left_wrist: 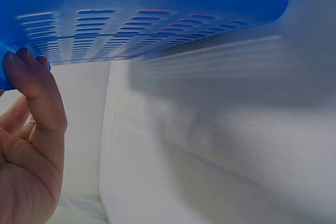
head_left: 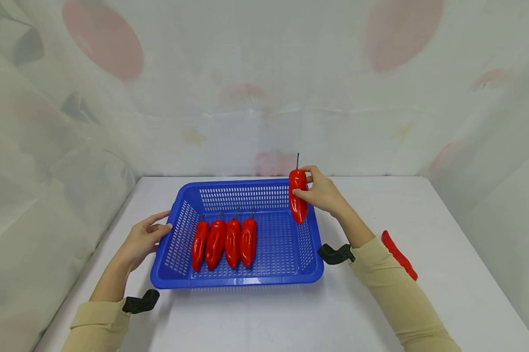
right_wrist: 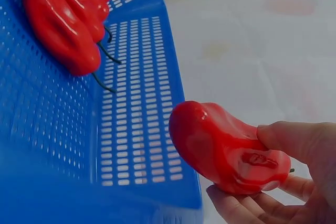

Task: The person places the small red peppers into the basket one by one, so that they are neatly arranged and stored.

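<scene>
My left hand point(head_left: 143, 239) grips the left rim of a blue plastic basket point(head_left: 235, 281); in the left wrist view its fingertips curl over the blue edge point(left_wrist: 8, 69). Inside the basket, several glossy red peppers point(head_left: 232, 242) lie side by side toward the left, green stems pointing to the back. At the back right corner my right hand point(head_left: 323, 193) pinches another red pepper point(head_left: 297, 195) between thumb and fingers, stem up. In the right wrist view this pepper point(right_wrist: 220, 145) shows a dented patch near the thumb and overlaps the basket's edge.
A narrow, matte red strip-like piece point(head_left: 398, 254) lies on the white table point(head_left: 449, 293) to the right, beside my right sleeve. Behind and along the sides hangs a pale printed curtain point(head_left: 247, 122). A black wrist mount point(head_left: 336, 254) sits at the right cuff, close to the basket.
</scene>
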`<state>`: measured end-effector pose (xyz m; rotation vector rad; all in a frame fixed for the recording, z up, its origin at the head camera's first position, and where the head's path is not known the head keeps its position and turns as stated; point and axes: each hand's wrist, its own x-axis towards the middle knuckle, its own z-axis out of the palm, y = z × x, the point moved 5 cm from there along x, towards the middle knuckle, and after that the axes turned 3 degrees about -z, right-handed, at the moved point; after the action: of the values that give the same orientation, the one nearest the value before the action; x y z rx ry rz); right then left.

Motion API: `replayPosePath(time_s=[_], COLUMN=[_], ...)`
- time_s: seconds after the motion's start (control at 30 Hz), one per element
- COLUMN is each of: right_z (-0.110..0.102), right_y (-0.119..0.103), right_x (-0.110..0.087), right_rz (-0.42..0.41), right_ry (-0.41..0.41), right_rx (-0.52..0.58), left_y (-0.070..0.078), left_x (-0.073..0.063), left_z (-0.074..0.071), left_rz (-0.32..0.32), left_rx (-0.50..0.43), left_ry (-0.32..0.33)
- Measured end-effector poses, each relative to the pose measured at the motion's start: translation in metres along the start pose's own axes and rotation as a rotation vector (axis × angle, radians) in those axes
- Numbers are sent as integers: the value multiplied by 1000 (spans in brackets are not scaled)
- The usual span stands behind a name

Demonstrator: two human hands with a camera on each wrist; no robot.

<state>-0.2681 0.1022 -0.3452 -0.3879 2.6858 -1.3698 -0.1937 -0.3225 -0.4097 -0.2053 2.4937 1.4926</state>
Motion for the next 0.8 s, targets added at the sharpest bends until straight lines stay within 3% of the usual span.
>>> replayPosePath(time_s=[0.8], right_z=[50], right_y=[-9], right_x=[10], right_rz=[36], right_ry=[-111], right_rx=[-49], left_y=[1], left_x=[-2], left_z=[0], left_rz=[-4], left_rx=[-6], left_ry=[1])
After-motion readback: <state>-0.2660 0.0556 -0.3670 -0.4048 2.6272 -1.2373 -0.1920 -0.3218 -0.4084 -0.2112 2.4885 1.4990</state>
